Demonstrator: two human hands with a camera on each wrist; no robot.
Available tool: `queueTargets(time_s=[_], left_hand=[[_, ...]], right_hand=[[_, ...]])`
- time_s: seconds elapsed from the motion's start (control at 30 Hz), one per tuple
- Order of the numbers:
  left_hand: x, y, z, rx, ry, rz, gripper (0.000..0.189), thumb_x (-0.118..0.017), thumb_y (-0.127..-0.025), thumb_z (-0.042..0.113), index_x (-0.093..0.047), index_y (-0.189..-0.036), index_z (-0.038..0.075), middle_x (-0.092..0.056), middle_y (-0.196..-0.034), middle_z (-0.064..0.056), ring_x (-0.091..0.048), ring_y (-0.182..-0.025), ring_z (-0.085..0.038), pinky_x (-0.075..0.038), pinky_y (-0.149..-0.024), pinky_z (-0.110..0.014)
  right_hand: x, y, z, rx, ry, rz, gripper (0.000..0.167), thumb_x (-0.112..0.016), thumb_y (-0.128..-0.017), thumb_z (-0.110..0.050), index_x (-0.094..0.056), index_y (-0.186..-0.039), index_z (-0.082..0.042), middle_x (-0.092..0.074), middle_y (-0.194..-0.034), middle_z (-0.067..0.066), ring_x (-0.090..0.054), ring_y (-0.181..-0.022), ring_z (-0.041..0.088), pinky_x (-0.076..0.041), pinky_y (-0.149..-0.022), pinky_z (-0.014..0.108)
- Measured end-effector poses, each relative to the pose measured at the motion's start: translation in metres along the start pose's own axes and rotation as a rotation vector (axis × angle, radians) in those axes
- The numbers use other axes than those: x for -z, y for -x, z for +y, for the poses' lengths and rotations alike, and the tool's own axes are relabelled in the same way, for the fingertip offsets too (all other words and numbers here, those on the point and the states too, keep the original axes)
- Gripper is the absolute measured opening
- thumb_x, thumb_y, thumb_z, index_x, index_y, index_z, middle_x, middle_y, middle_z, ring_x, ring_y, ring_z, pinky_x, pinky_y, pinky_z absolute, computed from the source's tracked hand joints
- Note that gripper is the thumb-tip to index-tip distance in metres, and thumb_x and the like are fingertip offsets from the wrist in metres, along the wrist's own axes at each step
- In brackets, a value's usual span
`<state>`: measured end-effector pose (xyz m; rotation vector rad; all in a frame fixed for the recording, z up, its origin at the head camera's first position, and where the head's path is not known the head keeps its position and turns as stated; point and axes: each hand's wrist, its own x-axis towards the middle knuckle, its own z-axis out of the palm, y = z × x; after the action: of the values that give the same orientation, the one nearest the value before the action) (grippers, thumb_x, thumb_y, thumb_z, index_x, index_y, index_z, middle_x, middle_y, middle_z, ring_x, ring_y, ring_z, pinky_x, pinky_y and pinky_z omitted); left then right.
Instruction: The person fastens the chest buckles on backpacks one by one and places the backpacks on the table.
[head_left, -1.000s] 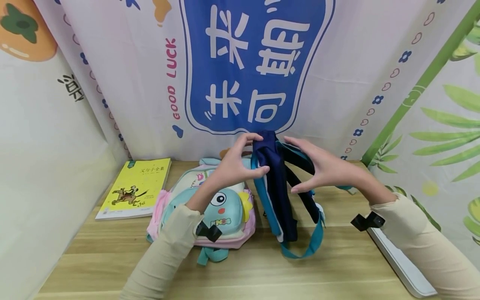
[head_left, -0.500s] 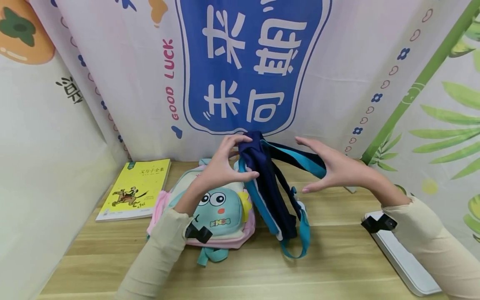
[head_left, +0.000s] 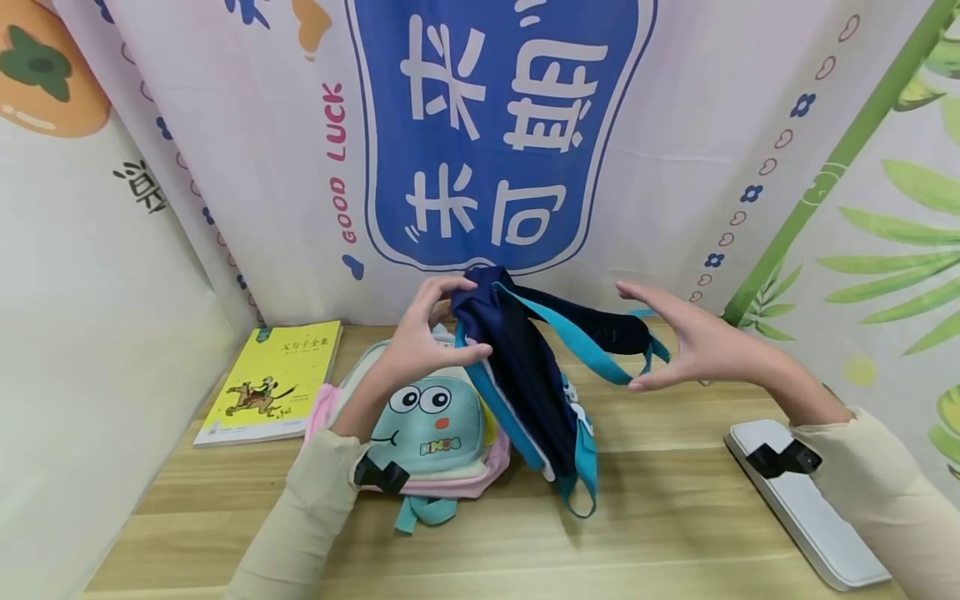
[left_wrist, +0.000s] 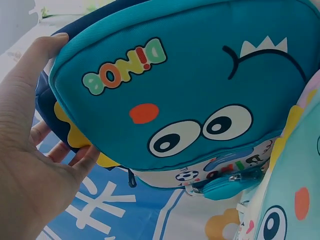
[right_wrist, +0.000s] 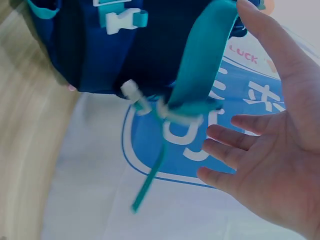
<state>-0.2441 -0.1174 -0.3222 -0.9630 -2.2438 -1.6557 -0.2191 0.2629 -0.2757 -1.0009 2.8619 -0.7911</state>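
Observation:
A navy and teal backpack (head_left: 521, 367) stands tilted to the left on the table, its back panel toward the right. My left hand (head_left: 412, 342) grips its side, the thumb on the near side and the fingers behind. In the left wrist view, the teal front (left_wrist: 185, 85) bears cartoon eyes and "DINOS" lettering. One shoulder strap (head_left: 581, 333) sticks out toward my right hand (head_left: 708, 346). That hand is spread, its thumb at the strap's teal webbing (right_wrist: 202, 55) and its fingers extended. A white buckle (right_wrist: 122, 21) shows on the backpack's back.
Behind my left forearm lies a pink and mint dinosaur backpack (head_left: 442, 425), partly covered. A yellow book (head_left: 273, 375) lies at the table's left. The white case (head_left: 806, 508) is at the right, partly behind my sleeve. A printed curtain (head_left: 660, 167) hangs at the back.
The navy backpack's top has moved left with my left hand and its back panel has turned more into sight. My right hand has moved right, and the strap has swung outward.

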Motion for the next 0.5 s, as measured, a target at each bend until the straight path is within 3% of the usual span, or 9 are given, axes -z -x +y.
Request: queueTargets(time_s=[0.2, 0.5], left_hand=[[0.005, 0.003, -0.003, 0.025, 0.002, 0.006, 0.071, -0.087, -0.077, 0.013, -0.053, -0.14, 0.013, -0.04, -0.147, -0.008, -0.043, -0.128, -0.023, -0.042, -0.115, -0.049], [0.016, 0.005, -0.004, 0.122, -0.078, -0.053, 0.072, -0.088, -0.077, 0.017, -0.052, -0.139, 0.016, -0.041, -0.147, -0.008, -0.046, -0.133, -0.027, -0.042, -0.115, -0.051]], right_hand=[[-0.015, 0.009, 0.009, 0.007, -0.027, -0.039, 0.116, -0.09, -0.076, -0.04, -0.02, -0.163, -0.01, -0.027, -0.166, 0.019, -0.028, -0.15, 0.046, -0.029, -0.114, 0.07], [-0.064, 0.013, 0.027, -0.027, -0.108, -0.143, 0.116, -0.089, -0.076, -0.045, -0.023, -0.161, -0.002, -0.028, -0.164, 0.026, -0.03, -0.148, 0.05, -0.031, -0.114, 0.069]])
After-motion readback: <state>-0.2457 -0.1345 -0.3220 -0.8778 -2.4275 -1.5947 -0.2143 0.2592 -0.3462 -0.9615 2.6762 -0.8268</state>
